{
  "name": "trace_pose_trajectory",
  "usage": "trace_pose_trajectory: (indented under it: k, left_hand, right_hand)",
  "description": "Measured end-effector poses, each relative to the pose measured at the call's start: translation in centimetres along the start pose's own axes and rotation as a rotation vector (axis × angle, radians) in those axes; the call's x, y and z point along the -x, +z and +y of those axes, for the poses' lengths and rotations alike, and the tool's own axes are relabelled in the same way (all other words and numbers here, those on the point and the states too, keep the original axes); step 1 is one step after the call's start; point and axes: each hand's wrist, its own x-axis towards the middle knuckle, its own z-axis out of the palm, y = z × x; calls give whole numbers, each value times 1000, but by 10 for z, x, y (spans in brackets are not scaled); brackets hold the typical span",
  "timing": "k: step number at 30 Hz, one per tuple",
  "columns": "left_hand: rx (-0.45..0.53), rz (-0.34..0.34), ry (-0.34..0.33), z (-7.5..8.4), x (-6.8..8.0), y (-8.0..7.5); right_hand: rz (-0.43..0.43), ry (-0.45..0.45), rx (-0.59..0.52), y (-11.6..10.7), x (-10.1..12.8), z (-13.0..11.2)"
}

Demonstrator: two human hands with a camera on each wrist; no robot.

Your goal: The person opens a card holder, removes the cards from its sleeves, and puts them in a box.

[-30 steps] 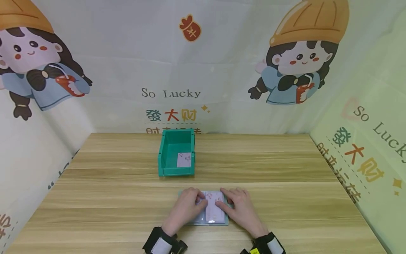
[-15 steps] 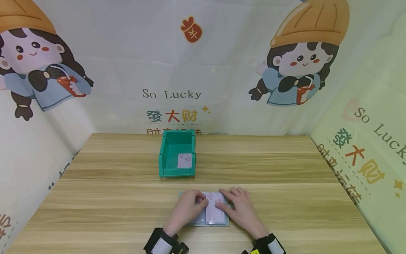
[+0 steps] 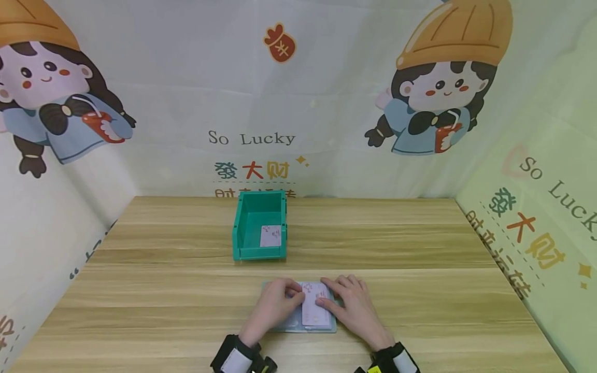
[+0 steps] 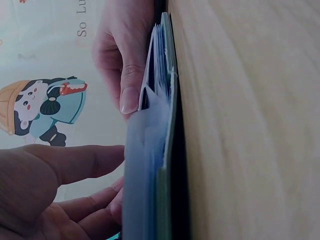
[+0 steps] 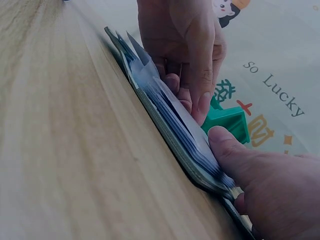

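Observation:
A small pale-blue card album (image 3: 289,325) with clear sleeves lies spread on the table near the front. On its right page sits a pinkish-white card (image 3: 316,314) with a small floral print. My left hand (image 3: 272,305) pinches at the card's left edge with thumb and forefinger. My right hand (image 3: 352,305) grips the album's right side, its thumb (image 5: 225,142) pressing on the card's face and its forefinger reaching the top corner. From the side, the left wrist view shows a stack of thin sleeves (image 4: 159,65) on the album's cover, with a sleeve edge lifted between the hands.
Beyond the album stands a green plastic bin (image 3: 258,254), with a pinkish printed card (image 3: 270,235) lying inside. The wood-grain table (image 3: 410,243) runs back to a printed cloth backdrop (image 3: 336,171), with more cloth at both sides.
Little differs: my right forefinger and thumb have shifted very slightly left along the card. My left hand keeps its place, and the album and bin stay put.

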Motion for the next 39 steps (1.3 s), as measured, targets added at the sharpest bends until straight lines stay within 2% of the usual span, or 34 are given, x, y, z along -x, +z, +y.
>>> trace_pose_trajectory:
  k: [5, 12, 25, 35, 39]
  left_hand:
    - [33, -36, -34, -1, -1, 0]
    - [60, -68, -46, -4, -1, 1]
    - [109, -72, -37, -7, -3, 1]
    - [110, -129, -62, -7, -2, -4]
    - [102, -125, -61, -7, -2, -3]
  right_hand:
    - [-9, 2, 0, 0, 0, 0]
    - [-11, -13, 16, 0, 1, 1]
    - [-22, -22, 33, 1, 1, 2]
    - [-37, -16, 26, 0, 1, 2]
    - [-26, -26, 24, 1, 1, 2]
